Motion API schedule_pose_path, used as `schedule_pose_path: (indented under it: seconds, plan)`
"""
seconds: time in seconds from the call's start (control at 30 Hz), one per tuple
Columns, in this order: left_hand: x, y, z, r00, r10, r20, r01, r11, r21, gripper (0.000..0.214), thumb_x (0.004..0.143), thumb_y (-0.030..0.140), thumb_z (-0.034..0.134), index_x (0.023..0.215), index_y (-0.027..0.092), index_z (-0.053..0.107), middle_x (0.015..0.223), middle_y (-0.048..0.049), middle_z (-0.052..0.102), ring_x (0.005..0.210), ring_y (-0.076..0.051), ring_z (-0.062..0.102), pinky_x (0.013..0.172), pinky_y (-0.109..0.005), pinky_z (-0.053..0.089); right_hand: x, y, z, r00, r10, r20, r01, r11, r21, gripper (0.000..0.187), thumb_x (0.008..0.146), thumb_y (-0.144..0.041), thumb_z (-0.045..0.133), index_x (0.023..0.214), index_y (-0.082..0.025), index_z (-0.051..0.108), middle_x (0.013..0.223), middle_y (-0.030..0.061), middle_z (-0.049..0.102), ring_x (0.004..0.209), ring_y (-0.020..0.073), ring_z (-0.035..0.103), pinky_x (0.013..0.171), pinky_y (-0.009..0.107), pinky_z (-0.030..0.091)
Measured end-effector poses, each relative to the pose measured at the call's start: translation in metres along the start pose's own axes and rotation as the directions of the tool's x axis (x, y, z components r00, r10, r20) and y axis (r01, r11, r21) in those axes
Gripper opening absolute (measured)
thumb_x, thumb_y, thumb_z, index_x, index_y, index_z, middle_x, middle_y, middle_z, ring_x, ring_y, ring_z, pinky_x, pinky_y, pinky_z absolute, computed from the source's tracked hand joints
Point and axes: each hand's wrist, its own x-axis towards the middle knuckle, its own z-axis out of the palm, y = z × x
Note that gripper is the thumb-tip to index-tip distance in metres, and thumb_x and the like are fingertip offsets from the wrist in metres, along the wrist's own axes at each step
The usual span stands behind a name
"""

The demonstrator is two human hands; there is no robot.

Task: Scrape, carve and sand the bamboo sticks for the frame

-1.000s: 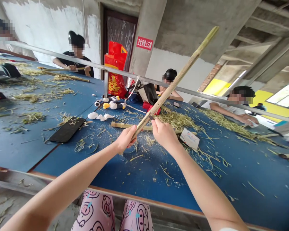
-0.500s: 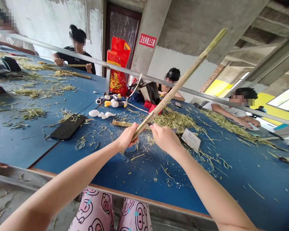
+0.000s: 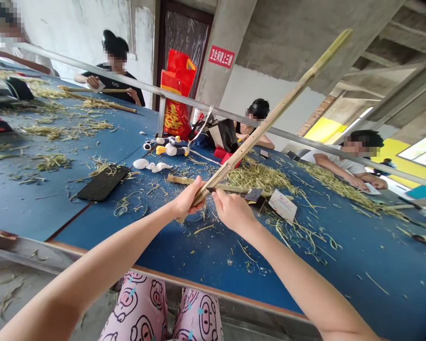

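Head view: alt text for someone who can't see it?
A person's bare left hand grips a long, pale wooden stick slanting up rightward; the right hand holds a small, dark, flat piece at the stick's lower part. Thin yellow-green shavings and a black, phone-like slab lie on the blue table.

"What's on the far left?"
"A wall (image 3: 67,28) in patchy white paint, then a dark door (image 3: 185,35) behind clear plastic."
"Beside that?"
"A bare grey pillar (image 3: 230,28) bearing a red sign (image 3: 221,56)."
"Far right?"
"A yellow wall (image 3: 391,146) and bright windows (image 3: 423,146)."
"And near?"
"A blue table (image 3: 213,255), a metal rail (image 3: 142,84) running above it, and grey floor (image 3: 24,286) at left."
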Motion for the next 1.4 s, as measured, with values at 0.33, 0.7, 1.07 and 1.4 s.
schedule_pose_path:
  seconds: [0.33,0.7,1.07,1.4]
  plan:
    - [0.001,0.001,-0.002,0.997,-0.014,0.078,0.015,1.0,-0.008,0.079,0.088,0.077,0.008,0.11,0.018,0.055,0.049,0.0063,0.043,0.031,-0.006,0.025,0.033,-0.017,0.023,0.0,0.002,-0.009,0.999,-0.022,0.041,0.023,0.999,-0.023,0.046,0.104,-0.04,0.02,0.099,-0.018,0.06,0.073,0.0087,0.071,0.062,0.0215,0.066,0.052,0.028,0.031]
    - [0.002,0.001,-0.004,0.992,-0.021,0.124,0.025,0.999,-0.032,0.084,0.088,0.076,0.004,0.117,0.017,0.056,0.048,0.0065,0.041,0.031,-0.007,0.026,0.033,-0.017,0.025,-0.006,-0.006,0.0,0.999,0.019,0.027,-0.018,0.999,-0.026,0.043,0.105,-0.039,0.02,0.098,-0.019,0.057,0.074,0.0075,0.071,0.061,0.0201,0.065,0.052,0.028,0.03]
    - [0.006,-0.003,-0.01,0.992,-0.037,0.12,0.048,0.995,-0.091,0.085,0.088,0.077,0.005,0.12,0.015,0.054,0.046,0.0065,0.042,0.03,-0.007,0.026,0.031,-0.017,0.027,0.001,0.002,-0.002,0.995,0.097,-0.015,-0.098,0.993,-0.058,0.054,0.105,-0.041,0.011,0.098,-0.017,0.058,0.074,0.0091,0.071,0.063,0.0206,0.066,0.052,0.027,0.031]
    - [0.006,-0.001,-0.01,0.986,-0.039,0.16,0.05,0.997,-0.063,0.085,0.088,0.077,0.007,0.122,0.015,0.054,0.047,0.0064,0.042,0.03,-0.006,0.027,0.032,-0.017,0.027,0.005,0.003,-0.008,0.989,0.143,-0.036,-0.145,0.988,-0.052,0.056,0.105,-0.041,0.008,0.101,-0.017,0.058,0.077,0.011,0.071,0.063,0.0203,0.066,0.052,0.028,0.034]
